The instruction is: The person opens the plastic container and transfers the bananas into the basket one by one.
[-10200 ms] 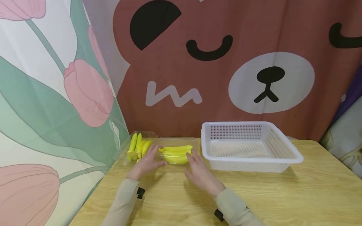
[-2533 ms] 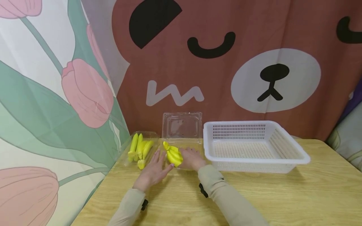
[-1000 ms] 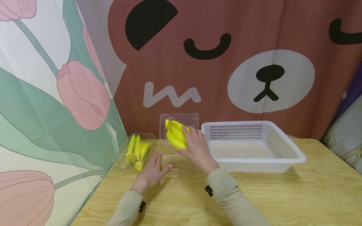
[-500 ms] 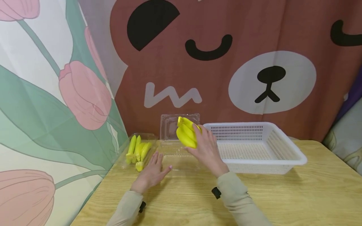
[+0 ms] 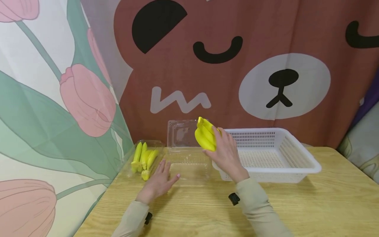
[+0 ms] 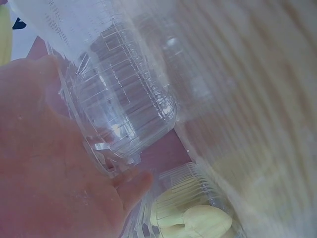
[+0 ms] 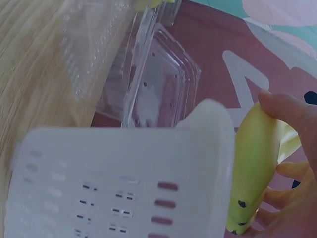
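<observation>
My right hand [image 5: 226,153] grips a bunch of yellow bananas [image 5: 205,134] in the air, at the left rim of the white perforated basket [image 5: 266,170]. In the right wrist view the bananas [image 7: 253,158] hang beside the basket wall [image 7: 124,183], with fingers around them. A clear plastic clamshell box [image 5: 189,174] lies on the table with its lid [image 5: 181,133] raised and nothing inside. My left hand [image 5: 157,184] has straight, spread fingers at the box's front left edge. In the left wrist view its fingers touch the clear box [image 6: 124,94].
Another clear container [image 5: 161,144] with several yellow bananas [image 5: 145,158] stands to the left, close to the left fingertips. Behind the wooden table [image 5: 195,214] hangs a bear-print curtain [image 5: 219,92]. A tulip-print cloth [image 5: 86,98] hangs on the left.
The banana bunch was lifted out of the clamshell box by the right hand and carried right and up to the basket's edge. The lid was raised earlier. The left hand stays by the box.
</observation>
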Tool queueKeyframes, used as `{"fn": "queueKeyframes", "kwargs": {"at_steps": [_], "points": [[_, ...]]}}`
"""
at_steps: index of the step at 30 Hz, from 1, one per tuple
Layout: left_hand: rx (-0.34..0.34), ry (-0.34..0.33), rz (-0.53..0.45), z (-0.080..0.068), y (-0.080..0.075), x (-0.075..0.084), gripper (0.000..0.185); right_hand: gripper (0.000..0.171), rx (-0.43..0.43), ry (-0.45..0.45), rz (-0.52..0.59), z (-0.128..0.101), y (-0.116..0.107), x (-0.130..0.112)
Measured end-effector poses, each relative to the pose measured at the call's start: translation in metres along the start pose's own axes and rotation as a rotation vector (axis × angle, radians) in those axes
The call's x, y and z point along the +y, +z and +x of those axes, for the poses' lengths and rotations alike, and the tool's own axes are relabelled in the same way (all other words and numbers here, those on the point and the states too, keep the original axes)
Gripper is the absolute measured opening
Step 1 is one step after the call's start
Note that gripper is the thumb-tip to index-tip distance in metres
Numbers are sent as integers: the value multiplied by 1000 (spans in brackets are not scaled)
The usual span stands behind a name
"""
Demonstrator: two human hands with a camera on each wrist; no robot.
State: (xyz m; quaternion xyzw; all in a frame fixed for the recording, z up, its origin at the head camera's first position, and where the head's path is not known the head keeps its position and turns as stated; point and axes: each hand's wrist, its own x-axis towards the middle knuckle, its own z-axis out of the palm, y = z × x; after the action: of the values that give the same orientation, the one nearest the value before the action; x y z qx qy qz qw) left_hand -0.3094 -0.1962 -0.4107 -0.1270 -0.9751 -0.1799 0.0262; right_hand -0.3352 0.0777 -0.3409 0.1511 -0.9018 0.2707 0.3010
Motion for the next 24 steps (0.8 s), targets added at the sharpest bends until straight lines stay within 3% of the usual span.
{"fn": "queueKeyframes", "kwargs": {"at_steps": [24], "points": [[3, -10, -9, -1, 2, -2, 81, 93, -30, 98, -24, -6, -26, 57]]}}
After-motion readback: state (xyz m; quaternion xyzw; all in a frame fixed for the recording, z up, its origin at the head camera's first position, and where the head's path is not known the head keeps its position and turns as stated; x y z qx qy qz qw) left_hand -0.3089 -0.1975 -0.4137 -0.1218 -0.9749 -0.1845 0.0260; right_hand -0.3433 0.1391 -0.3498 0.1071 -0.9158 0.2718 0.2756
